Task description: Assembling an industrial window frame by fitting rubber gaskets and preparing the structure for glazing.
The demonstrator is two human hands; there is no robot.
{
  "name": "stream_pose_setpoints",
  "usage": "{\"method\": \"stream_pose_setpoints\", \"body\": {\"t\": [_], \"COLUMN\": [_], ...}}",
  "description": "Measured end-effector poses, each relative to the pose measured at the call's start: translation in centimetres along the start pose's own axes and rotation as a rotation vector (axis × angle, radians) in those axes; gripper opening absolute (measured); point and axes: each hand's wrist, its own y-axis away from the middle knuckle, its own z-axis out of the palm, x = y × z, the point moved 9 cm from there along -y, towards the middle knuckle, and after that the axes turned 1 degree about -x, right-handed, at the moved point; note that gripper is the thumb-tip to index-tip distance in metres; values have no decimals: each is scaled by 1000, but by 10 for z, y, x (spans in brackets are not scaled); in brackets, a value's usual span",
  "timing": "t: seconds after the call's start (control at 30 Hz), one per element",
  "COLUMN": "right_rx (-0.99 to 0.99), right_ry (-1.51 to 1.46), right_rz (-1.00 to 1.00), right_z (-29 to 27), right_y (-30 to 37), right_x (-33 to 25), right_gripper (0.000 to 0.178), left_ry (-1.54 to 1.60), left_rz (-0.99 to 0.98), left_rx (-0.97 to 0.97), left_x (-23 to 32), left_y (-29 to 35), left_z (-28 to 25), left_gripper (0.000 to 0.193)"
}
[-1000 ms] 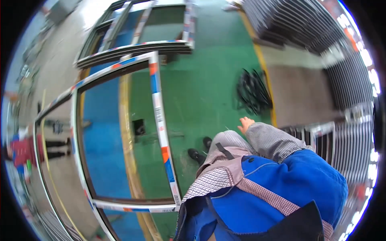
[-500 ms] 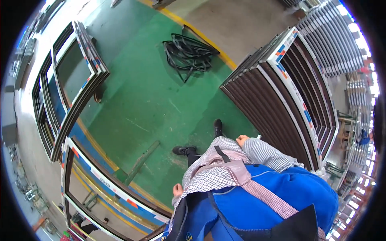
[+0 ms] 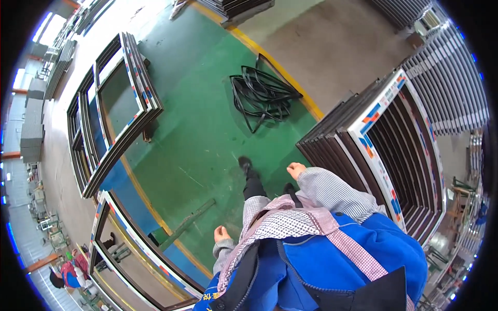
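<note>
I am walking over a green floor (image 3: 207,150) and both hands carry nothing. My left hand (image 3: 222,234) swings low at my side with its fingers curled in, above a green bar (image 3: 187,224) that lies on the floor. My right hand (image 3: 295,170) is loosely closed. It hangs just left of a stack of dark window frames (image 3: 384,150) with white, blue and orange tape on the top edge, and does not touch it. My dark shoe (image 3: 245,165) steps forward between the two hands.
A tangle of black rubber strips (image 3: 262,93) lies ahead by a yellow floor line (image 3: 290,78). Taped window frames (image 3: 119,109) lean at the left, and another large frame (image 3: 135,249) stands at the lower left. Another person (image 3: 67,272) works far at the lower left.
My view has swung from the blue-taped frame toward the right-hand stack. My right hand has come down to my side, and the left hand has come into view.
</note>
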Motion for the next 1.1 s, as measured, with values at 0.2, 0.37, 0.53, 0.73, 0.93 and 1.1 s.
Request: {"method": "stream_pose_setpoints", "body": {"t": [0.2, 0.37, 0.53, 0.73, 0.93, 1.1], "right_rx": [26, 31, 64, -6, 43, 29], "right_ry": [69, 117, 80, 240, 349, 453], "right_rz": [47, 267, 351, 377, 192, 135], "right_z": [-20, -51, -50, -5, 46, 63], "right_y": [-114, -183, -277, -442, -626, -708], "right_x": [-70, -64, -56, -45, -61, -29], "right_gripper": [36, 37, 49, 69, 94, 96], "left_ry": [134, -108, -254, -277, -296, -249], "left_rz": [-19, 295, 620, 636, 634, 636], "left_rx": [114, -144, -348, -503, -451, -348], "left_x": [66, 228, 321, 293, 237, 224], "left_y": [-79, -152, -153, -165, -186, -200], "left_z": [9, 89, 162, 238, 275, 281], "left_gripper": [20, 29, 41, 55, 54, 39]}}
